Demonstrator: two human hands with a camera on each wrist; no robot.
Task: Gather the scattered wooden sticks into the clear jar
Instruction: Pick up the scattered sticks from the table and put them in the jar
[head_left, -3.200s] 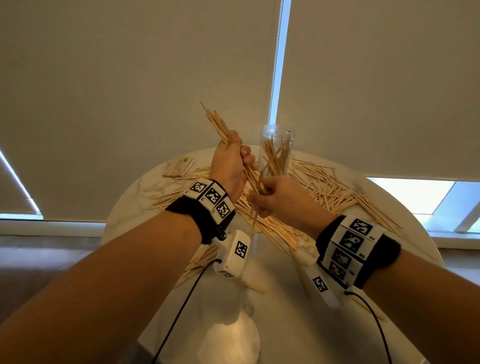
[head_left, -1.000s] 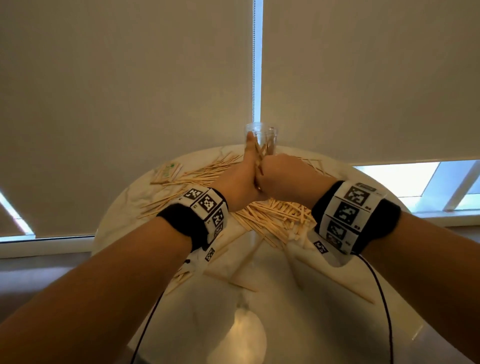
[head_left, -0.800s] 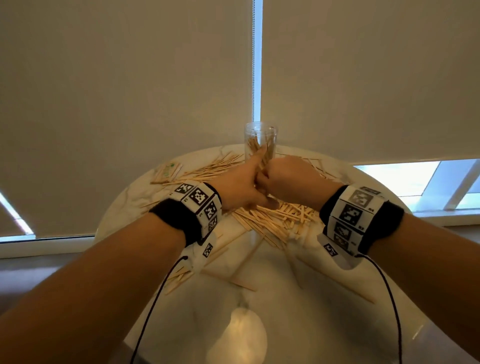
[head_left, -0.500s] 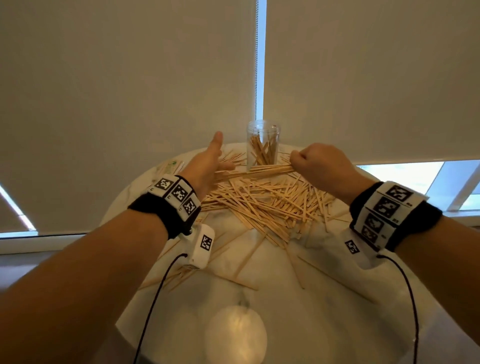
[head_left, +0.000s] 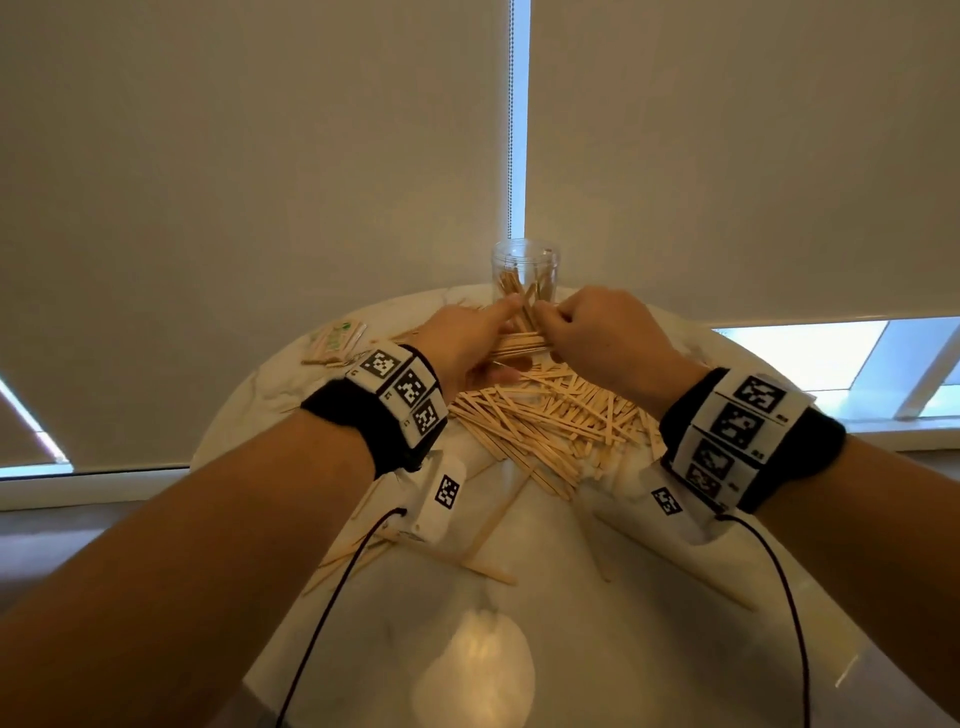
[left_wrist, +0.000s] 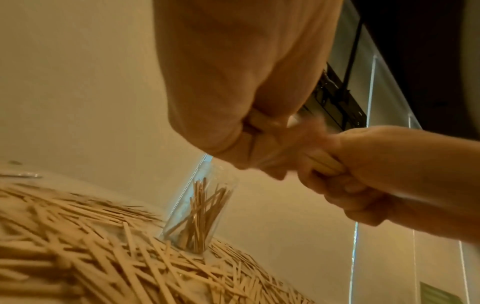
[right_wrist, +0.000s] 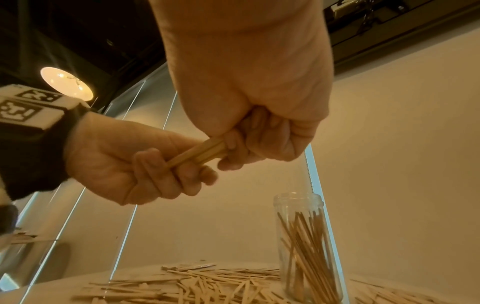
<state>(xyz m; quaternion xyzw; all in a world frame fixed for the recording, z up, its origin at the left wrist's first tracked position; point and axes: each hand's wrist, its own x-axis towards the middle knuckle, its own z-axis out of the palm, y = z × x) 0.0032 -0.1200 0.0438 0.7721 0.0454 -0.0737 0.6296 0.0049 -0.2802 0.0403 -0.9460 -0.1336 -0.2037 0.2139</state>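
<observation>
The clear jar (head_left: 524, 275) stands upright at the far edge of the round table, holding several sticks; it also shows as the jar (left_wrist: 202, 214) and the jar (right_wrist: 309, 246). Just in front of it, above the table, my left hand (head_left: 496, 332) and right hand (head_left: 550, 325) each curl round one end of a level bundle of wooden sticks (head_left: 519, 343). In the right wrist view the bundle (right_wrist: 200, 154) runs from the left hand (right_wrist: 168, 174) into the right hand (right_wrist: 246, 148). A big pile of loose sticks (head_left: 545, 421) lies under and before the hands.
The white marble table (head_left: 519, 649) carries stray sticks (head_left: 488, 561) near its front and left. A small paper packet (head_left: 335, 338) lies at the far left. Roller blinds hang close behind the jar. Wrist cables trail over the near table edge.
Half a second ago my hands were apart at the ends of a row of sticks on the pile. They have since closed in and now hold those sticks bunched above the pile.
</observation>
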